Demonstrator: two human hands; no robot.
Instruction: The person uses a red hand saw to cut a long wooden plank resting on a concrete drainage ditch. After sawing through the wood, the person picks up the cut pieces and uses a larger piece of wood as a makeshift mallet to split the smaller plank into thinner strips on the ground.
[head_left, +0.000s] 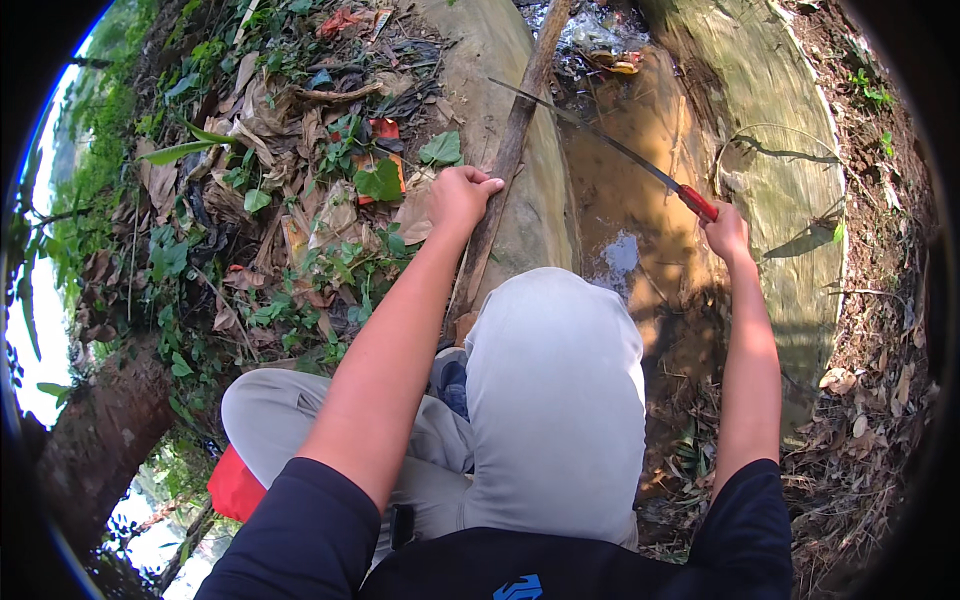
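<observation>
Left hand [458, 197] clamped on the wooden pole [510, 150], right hand [727, 234] gripping the red-handled saw [640, 165] across it: cutting seems underway, needing steady strokes

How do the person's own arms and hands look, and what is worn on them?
Both arms wear short dark navy sleeves that end above the elbow; the forearms below are bare. The left hand and the right hand are bare too: no gloves. No watch, ring or band shows on either wrist. The left sleeve and right sleeve look plain, with no visible pattern.
</observation>
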